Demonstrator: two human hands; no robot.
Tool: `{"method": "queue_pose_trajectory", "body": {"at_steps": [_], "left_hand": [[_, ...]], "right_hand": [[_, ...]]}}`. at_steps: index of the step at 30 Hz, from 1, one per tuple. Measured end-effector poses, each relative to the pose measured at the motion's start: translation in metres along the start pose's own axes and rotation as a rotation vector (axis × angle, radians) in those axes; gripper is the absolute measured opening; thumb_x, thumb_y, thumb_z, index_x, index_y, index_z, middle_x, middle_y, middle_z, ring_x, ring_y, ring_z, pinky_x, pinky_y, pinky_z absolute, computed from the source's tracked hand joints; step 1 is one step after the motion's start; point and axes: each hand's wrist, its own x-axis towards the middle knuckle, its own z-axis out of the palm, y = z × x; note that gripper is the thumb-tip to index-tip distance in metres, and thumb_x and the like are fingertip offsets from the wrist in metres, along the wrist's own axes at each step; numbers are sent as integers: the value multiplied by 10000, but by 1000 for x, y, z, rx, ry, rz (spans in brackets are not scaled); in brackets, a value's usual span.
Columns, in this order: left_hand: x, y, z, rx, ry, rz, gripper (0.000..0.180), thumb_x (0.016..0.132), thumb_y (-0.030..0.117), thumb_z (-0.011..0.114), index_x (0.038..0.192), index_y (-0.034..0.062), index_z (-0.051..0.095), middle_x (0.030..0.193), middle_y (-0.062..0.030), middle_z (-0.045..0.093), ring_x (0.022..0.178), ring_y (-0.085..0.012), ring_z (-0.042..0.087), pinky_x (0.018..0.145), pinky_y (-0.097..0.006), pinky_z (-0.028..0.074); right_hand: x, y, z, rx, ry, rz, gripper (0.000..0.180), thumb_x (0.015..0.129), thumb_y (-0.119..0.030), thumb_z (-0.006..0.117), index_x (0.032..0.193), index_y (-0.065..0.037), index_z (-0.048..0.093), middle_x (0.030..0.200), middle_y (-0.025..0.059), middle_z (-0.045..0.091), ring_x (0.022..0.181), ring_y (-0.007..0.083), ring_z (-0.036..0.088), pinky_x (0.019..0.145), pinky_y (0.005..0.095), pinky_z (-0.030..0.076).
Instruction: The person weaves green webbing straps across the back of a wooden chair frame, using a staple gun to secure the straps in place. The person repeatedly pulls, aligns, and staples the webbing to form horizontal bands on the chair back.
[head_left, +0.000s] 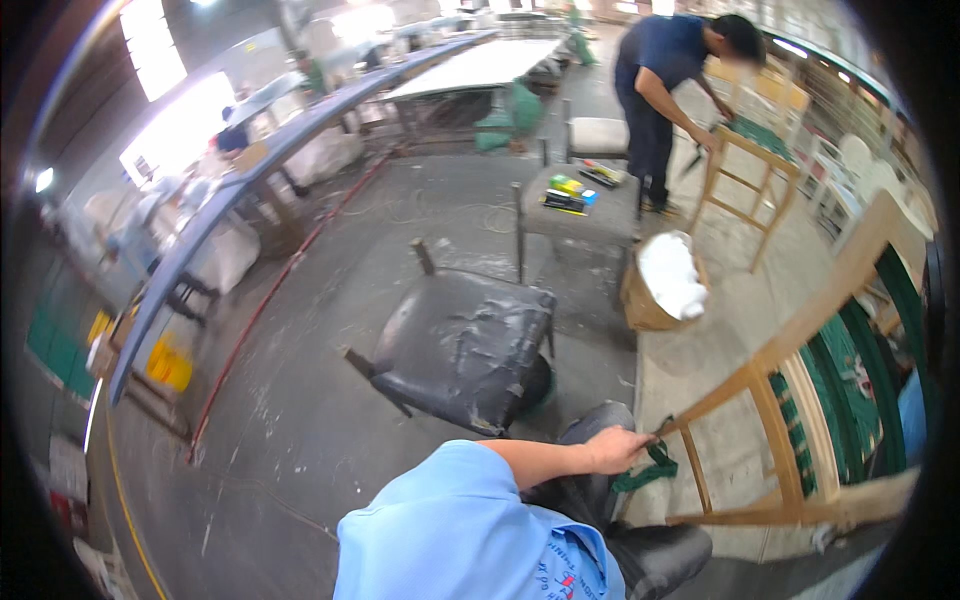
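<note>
My left hand (615,450) is closed, with a loose end of green webbing strap (648,468) hanging just below its fingers. A dark tip shows at the fingertips, too small to make out. The hand is close to a leg end of a bare wooden chair frame (770,415), which lies tilted on my right. Dark green bands (835,395) of webbing stretch across the frame's far part. My right hand does not show; a light blue patch (910,405) appears behind the frame.
A worn black padded chair (465,345) stands ahead. Beyond it, tools lie on a grey seat (585,215), beside a box holding a white bag (672,275). A co-worker (665,80) bends over another wooden chair (745,180). A long blue-edged bench (250,170) runs along the left.
</note>
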Motion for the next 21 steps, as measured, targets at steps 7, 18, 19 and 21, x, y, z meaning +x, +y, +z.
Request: {"method": "queue_pose_trajectory", "body": {"at_steps": [7,18,19,21], "left_hand": [[13,-8,15,174,-40,-76,322,1030,293,561,1234,86,700,973,-237,755,910,-457,725,826,-570,575],[11,20,43,-189,-210,-17,541,927,115,646,1457,217,615,1123,-203,764,1058,-380,731,926,-477,572],[10,14,39,-255,-200,-39,550,922,93,634,1459,215,616,1121,-191,769,1040,-358,741,920,-462,575],[11,11,37,-401,-190,-61,573,913,50,609,1462,212,617,1115,-168,777,1004,-314,759,907,-430,582]], "right_hand": [[-69,-21,20,105,-224,81,499,752,-131,880,1160,60,666,1006,89,703,876,203,668,814,352,516],[-121,-38,98,128,-575,-105,568,769,-42,886,1292,1,669,1114,103,769,1020,197,724,934,346,562],[-127,-45,104,70,-616,-101,601,758,-29,884,1321,-13,673,1157,97,773,1108,188,712,1010,339,537],[-135,-45,115,85,-589,-128,572,763,-12,874,1305,-14,689,1161,91,776,1100,159,710,998,324,539]]}}
